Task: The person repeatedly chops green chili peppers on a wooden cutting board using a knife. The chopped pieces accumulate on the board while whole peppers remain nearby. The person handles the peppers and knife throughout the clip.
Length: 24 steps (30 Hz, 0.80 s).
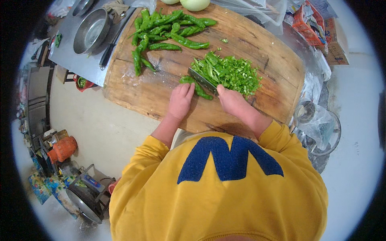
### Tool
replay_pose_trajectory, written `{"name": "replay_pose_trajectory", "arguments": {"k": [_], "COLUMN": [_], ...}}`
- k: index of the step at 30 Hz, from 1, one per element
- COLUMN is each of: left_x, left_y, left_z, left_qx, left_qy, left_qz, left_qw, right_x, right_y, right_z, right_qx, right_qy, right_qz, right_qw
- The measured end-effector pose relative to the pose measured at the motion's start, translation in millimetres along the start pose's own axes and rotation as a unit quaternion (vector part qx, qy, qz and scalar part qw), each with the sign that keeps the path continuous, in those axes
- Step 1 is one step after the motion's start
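Observation:
My right hand (232, 101) grips a cleaver (203, 82), its blade standing on edge on a wooden board (135, 93). Just left of the blade, a green chili pepper (202, 91) lies under the fingertips of my left hand (181, 99), which press it to the wood. Its upper end bends beneath the fingers. Chopped green pepper (233, 73) forms a pile along the blade's right side, with longer slices nearest the steel. Whole green peppers (162, 30) are heaped at the board's far left.
Two pale round vegetables (195, 3) sit at the far edge. On the metal table (68, 60) to the left are a metal pan (92, 31) and a black-handled tool (107, 55). An orange gas cylinder (63, 148) stands at lower left; a red basket (309, 24) is at upper right.

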<state>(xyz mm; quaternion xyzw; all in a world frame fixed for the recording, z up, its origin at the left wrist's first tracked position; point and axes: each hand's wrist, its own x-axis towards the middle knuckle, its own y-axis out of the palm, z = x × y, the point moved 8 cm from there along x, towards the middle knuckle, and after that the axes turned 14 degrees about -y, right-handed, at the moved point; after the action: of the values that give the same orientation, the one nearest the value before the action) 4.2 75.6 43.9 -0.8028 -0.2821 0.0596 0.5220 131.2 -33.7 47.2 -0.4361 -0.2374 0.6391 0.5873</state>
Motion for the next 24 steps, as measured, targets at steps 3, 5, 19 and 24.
{"name": "replay_pose_trajectory", "arguments": {"k": [3, 5, 19, 24], "left_x": [1.2, 3.5, 10.5, 13.1], "left_y": [-2.5, 0.5, -4.2, 0.5], "left_z": [-7.5, -9.7, -8.2, -4.3], "left_qx": [0.012, 0.011, -0.071, -0.056], "left_qy": [0.016, 0.016, 0.009, 0.007], "left_qz": [-0.038, -0.029, -0.028, -0.012], "left_qw": [0.999, 0.999, 0.997, 0.998], "right_x": [-2.1, -6.7, 29.1, 8.3], "right_y": [-10.4, -18.2, -14.4, -22.4], "right_z": [7.0, 18.2, 13.4, 22.2], "right_qx": [-0.028, -0.031, -0.045, -0.038], "right_qy": [-0.014, -0.023, -0.042, -0.05], "right_qz": [-0.001, -0.022, 0.02, 0.018], "right_qw": [1.0, 0.999, 0.998, 0.998]}}
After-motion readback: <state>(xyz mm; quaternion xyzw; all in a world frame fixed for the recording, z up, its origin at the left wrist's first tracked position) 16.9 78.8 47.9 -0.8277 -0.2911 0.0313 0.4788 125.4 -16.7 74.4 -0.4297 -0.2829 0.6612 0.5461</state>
